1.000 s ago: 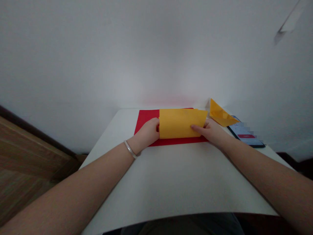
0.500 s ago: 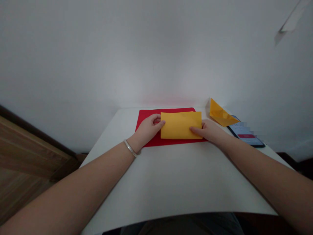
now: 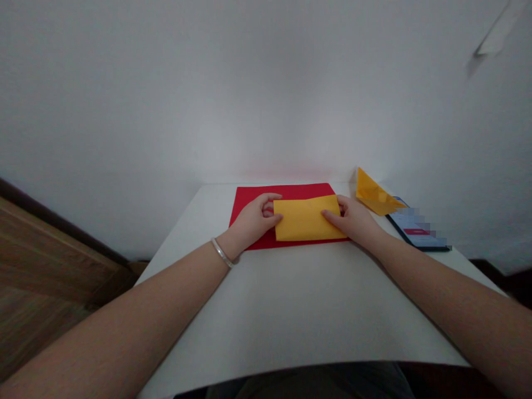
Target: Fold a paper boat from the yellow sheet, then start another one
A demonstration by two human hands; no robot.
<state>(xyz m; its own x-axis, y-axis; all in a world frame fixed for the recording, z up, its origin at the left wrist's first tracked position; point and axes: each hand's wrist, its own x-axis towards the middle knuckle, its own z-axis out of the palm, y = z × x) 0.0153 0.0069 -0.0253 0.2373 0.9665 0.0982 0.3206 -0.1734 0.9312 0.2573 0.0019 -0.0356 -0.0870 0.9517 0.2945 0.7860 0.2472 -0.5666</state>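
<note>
bare forearms point(image 3: 166, 305), slim silver bangle point(image 3: 221, 254) on left wrist point(image 3: 230, 243), dark clothing point(image 3: 324, 382)

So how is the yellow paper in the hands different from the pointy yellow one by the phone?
The held paper looks roughly rectangular; the pointy paper has sharp corners. The left hand and right hand grip the held paper; neither holds the pointy paper. The held paper is over the red sheet; the pointy paper is by the phone. Both are yellow.

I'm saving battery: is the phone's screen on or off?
On: the phone, to the right of the right hand, shows a pale, lit display with a red band; part is pixelated.
</note>
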